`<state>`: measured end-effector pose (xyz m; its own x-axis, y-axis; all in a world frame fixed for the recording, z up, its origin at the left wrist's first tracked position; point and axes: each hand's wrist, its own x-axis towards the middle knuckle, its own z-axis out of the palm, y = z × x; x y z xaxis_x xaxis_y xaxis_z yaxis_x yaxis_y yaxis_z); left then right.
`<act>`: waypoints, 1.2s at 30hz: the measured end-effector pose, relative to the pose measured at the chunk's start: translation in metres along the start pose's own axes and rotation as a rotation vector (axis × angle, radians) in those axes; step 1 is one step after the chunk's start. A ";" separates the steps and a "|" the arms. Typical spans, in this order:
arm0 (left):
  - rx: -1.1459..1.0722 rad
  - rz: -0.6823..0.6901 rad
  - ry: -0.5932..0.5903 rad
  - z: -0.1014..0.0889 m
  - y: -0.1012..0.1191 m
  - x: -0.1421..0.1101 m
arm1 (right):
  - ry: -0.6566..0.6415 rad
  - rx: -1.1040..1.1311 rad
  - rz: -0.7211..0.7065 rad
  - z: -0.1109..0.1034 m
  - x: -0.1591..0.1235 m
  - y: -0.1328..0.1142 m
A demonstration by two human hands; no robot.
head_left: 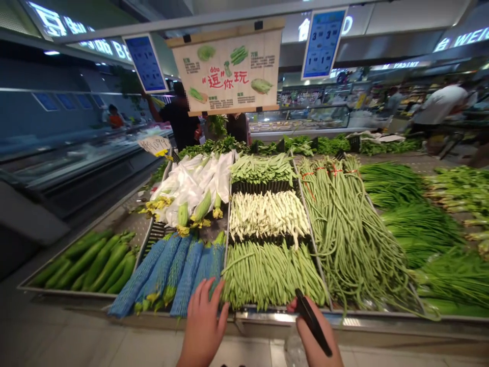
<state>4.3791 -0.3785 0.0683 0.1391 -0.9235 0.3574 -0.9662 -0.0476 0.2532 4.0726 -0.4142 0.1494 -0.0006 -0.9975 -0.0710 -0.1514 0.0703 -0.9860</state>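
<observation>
My left hand (204,323) is open, its fingers apart, in front of the line between the long gourds in blue netting (191,270) and the green beans (263,272). Whether it touches either one, I cannot tell. My right hand (319,334) is closed around a slim black object (311,318), which could be a pen or a knife handle. That hand is at the front edge of the green bean section, by the metal rim (275,317). Something clear and plastic (294,349) shows below it, partly hidden.
Pale beans (267,216) and flat green pods (263,169) lie behind. Long beans (351,229) and green chives (420,232) fill the right side. Green cucumber-like vegetables (95,260) lie left, near white-wrapped gourds (196,181). A sign (229,71) hangs above. A person in black (181,125) stands behind.
</observation>
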 end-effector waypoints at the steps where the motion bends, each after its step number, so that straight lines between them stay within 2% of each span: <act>1: -0.009 -0.029 -0.005 0.001 -0.003 0.009 | 0.001 -0.007 0.001 0.005 0.002 -0.003; 6: -0.136 -0.066 -0.168 0.004 -0.018 0.031 | 0.115 -0.036 -0.001 0.028 0.010 -0.012; 9: -0.209 -0.070 -0.221 0.001 -0.024 0.032 | 0.077 -0.045 -0.032 0.040 0.014 -0.023; 13: -0.279 -0.051 -0.219 0.001 -0.032 0.028 | -0.024 -0.045 -0.120 0.064 0.013 -0.042; 17: -0.304 -0.017 -0.196 0.008 -0.041 0.024 | 0.056 -0.054 -0.123 0.084 0.013 -0.055; 19: -0.308 0.009 -0.197 0.010 -0.044 0.022 | 0.114 -0.073 -0.121 0.083 0.019 -0.057; 25: -0.335 0.037 -0.183 0.011 -0.048 0.018 | 0.334 -0.082 -0.180 0.053 0.045 -0.067; 27: -0.336 0.037 -0.171 0.010 -0.049 0.016 | 0.361 -0.086 -0.190 0.049 0.049 -0.072; 32: -0.322 0.043 -0.156 0.012 -0.050 0.007 | 0.202 -0.120 -0.228 0.063 0.041 -0.081; 36: -0.309 0.073 -0.130 0.010 -0.048 0.000 | 0.133 -0.119 -0.205 0.076 0.022 -0.071</act>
<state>4.4233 -0.3797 0.0471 0.0238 -0.9618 0.2727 -0.8585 0.1201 0.4986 4.1584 -0.4407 0.2064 -0.0869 -0.9839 0.1563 -0.2767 -0.1269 -0.9526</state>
